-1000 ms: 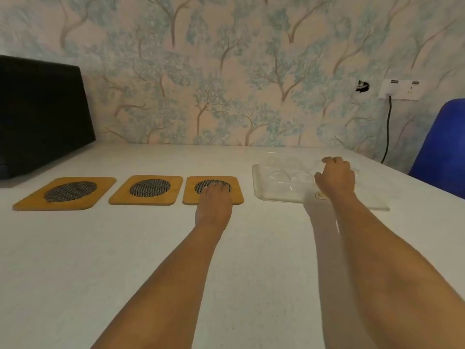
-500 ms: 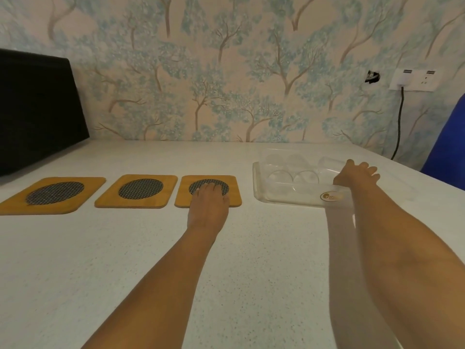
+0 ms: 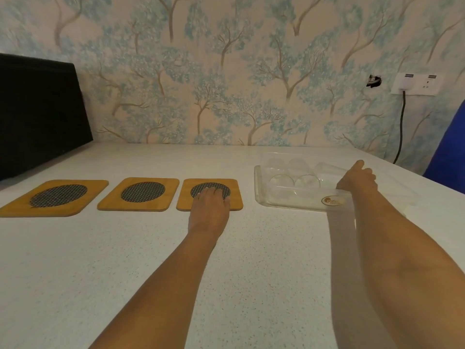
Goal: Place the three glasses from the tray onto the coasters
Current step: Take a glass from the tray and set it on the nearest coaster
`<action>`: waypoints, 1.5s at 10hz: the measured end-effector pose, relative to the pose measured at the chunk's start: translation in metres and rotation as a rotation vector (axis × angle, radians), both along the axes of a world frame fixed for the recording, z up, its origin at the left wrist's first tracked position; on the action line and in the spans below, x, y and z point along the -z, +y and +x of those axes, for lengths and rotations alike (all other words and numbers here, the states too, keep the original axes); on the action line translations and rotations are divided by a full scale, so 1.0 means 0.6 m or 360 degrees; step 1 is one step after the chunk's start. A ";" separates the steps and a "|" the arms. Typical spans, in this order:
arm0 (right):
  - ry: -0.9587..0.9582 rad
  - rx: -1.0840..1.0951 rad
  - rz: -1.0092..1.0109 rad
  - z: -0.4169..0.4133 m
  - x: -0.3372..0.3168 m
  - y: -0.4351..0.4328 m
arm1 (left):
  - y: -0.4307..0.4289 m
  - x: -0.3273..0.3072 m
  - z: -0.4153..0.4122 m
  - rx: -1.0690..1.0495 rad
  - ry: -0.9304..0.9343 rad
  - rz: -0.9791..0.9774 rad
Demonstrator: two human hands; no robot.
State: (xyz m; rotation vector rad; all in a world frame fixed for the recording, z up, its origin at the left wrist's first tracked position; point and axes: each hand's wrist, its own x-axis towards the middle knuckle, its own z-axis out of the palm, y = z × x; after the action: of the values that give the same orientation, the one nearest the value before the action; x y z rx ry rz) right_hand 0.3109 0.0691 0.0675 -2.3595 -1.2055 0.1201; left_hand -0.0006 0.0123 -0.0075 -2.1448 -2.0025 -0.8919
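Observation:
Three wooden coasters with dark mesh centres lie in a row on the white table: left coaster point(image 3: 54, 197), middle coaster point(image 3: 141, 193), right coaster point(image 3: 232, 195). My left hand point(image 3: 210, 206) rests flat on the right coaster's near edge, holding nothing. To the right stands a clear plastic tray point(image 3: 281, 200) with clear glasses in it, among them one glass point(image 3: 280, 182), a second glass point(image 3: 307, 181) and a third glass point(image 3: 325, 170) by my fingers. My right hand point(image 3: 357, 178) reaches over the tray's near right part, fingers extended beside that third glass; I cannot tell whether they touch it.
A black box point(image 3: 37, 114) stands at the far left against the wallpapered wall. A wall socket point(image 3: 416, 84) with a black cable hangs at the far right, beside a blue chair back point(image 3: 450, 152). Bare white tabletop point(image 3: 125, 273) lies in front of the coasters.
My right hand has moved from the tray's near edge further right and deeper over the tray, fingers stretching out. My left hand stays on the right coaster.

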 end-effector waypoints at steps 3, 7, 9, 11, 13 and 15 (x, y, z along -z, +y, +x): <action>0.0124 -0.0105 0.0255 -0.002 -0.014 -0.020 | 0.000 -0.001 0.000 -0.0002 -0.0021 -0.0026; 0.1328 -0.0226 0.1589 -0.043 -0.062 -0.063 | -0.027 -0.004 -0.012 0.0023 -0.0066 -0.0012; 0.2401 -0.0368 0.1502 -0.078 -0.092 -0.100 | -0.053 -0.001 -0.031 0.0022 -0.0063 -0.0019; 0.2879 -0.0550 0.1313 -0.139 -0.078 -0.126 | -0.083 0.001 -0.050 -0.0021 0.0006 -0.0009; 0.3068 -0.0505 0.1049 -0.205 -0.077 -0.152 | -0.109 -0.002 -0.078 -0.0023 0.0055 -0.0129; 0.3169 -0.0509 0.0717 -0.249 -0.096 -0.152 | -0.123 -0.004 -0.098 0.0033 0.0090 -0.0225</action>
State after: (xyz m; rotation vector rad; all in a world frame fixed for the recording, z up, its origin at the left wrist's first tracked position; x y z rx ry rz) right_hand 0.1614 -0.0222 0.1250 -0.6864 -0.3376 1.5627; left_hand -0.0596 -0.0615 -0.0048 -2.2396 -2.0782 -0.7032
